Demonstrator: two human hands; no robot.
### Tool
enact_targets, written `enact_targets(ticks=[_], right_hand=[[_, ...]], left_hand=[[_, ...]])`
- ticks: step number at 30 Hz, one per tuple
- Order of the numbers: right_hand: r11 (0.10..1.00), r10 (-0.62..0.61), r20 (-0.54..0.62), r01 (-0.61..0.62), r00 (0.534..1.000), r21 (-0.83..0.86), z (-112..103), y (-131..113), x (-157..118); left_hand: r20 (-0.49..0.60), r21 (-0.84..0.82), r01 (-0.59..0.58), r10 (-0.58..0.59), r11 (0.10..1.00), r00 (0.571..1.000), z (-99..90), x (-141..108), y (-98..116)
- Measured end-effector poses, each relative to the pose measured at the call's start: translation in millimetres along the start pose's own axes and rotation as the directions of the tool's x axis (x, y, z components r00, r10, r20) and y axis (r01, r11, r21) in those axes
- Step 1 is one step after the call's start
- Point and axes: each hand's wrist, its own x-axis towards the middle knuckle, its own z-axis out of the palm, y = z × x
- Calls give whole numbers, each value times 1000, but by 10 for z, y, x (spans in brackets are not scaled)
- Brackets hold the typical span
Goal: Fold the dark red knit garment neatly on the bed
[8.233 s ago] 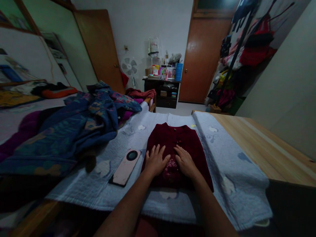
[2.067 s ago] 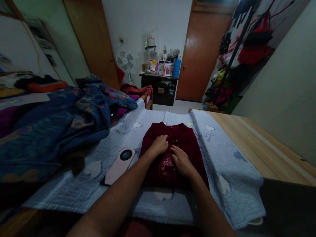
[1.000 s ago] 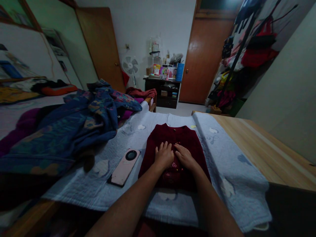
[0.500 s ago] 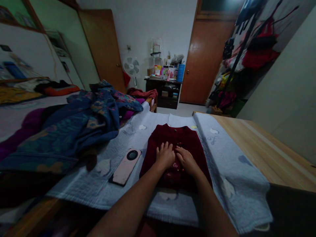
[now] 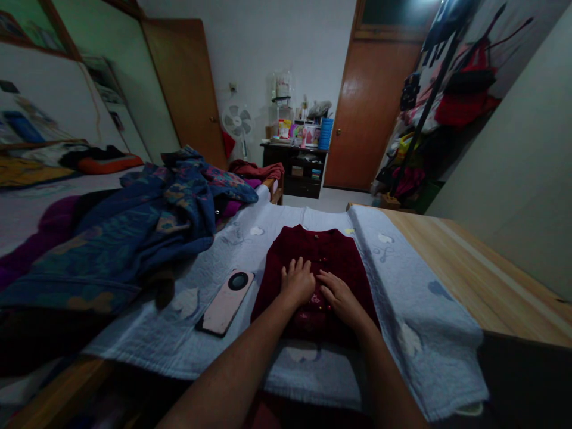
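Note:
A dark red garment (image 5: 277, 268), folded into a compact shape, lies on a light blue quilted cloth (image 5: 420, 304). My left hand (image 5: 297, 282) rests flat on the middle of the garment, fingers spread. Just to its right, my right hand (image 5: 340, 294) lies on the same garment with its fingers stretched toward the left hand. The two hands are close together, and neither grips the fabric. Small buttons and a pink pattern show between them. To the left of the garment, a pink phone (image 5: 226, 302) with a round black camera lies on the cloth.
Blue floral clothing (image 5: 179, 208) is heaped at the left, beside an orange and black item (image 5: 111, 161). A bare wooden board (image 5: 438, 250) extends to the right. Farther back stand a white fan (image 5: 238, 122), a dark cabinet (image 5: 292, 173) and hanging bags (image 5: 465, 107).
My right hand has shifted very slightly on the garment, and its fingers lie a little lower. My left hand stays spread in nearly the same place. The view has moved slightly.

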Motion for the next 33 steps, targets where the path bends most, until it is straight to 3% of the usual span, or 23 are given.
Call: enact_targets(ticks=[12, 33], right_hand=[[991, 25, 81, -35, 996, 130, -103, -32, -86], [994, 110, -46, -111, 993, -13, -30, -73, 118]], left_hand=[[29, 7, -15, 15, 1000, 999, -66, -25, 8], [-1, 18, -10, 10, 1000, 1000, -11, -20, -1]])
